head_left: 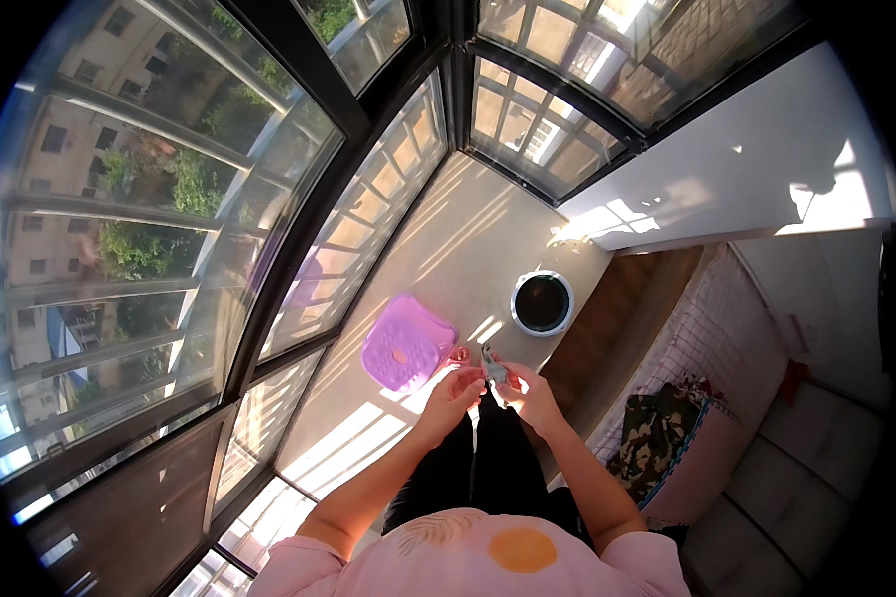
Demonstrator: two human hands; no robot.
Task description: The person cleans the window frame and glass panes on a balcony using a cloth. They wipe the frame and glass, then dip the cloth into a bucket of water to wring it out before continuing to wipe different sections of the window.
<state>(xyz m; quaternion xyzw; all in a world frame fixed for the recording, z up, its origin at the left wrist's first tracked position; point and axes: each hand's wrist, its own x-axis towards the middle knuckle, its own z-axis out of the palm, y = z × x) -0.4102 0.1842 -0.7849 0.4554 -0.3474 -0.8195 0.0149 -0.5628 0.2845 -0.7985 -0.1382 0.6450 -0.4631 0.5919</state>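
My two hands meet in front of my black trousers. A small, limp-looking grey-green piece (494,369) is between them; I cannot make out its exact kind. My right hand (530,394) has its fingers closed on it. My left hand (455,392) is closed in a pinch with its fingertips at the piece's left side; what lies between them is too small to tell. Just ahead and left stands a purple plastic stool (383,338) with a hole in its seat. A round white-rimmed tub (571,303), dark inside, stands ahead to the right.
Barred windows (159,219) with dark frames run along the left and far sides. A white panel (707,149) stands at far right. Beside me on the right are a brown wooden ledge (607,318), a checked cloth (677,318) and a camouflage-patterned cloth (657,428).
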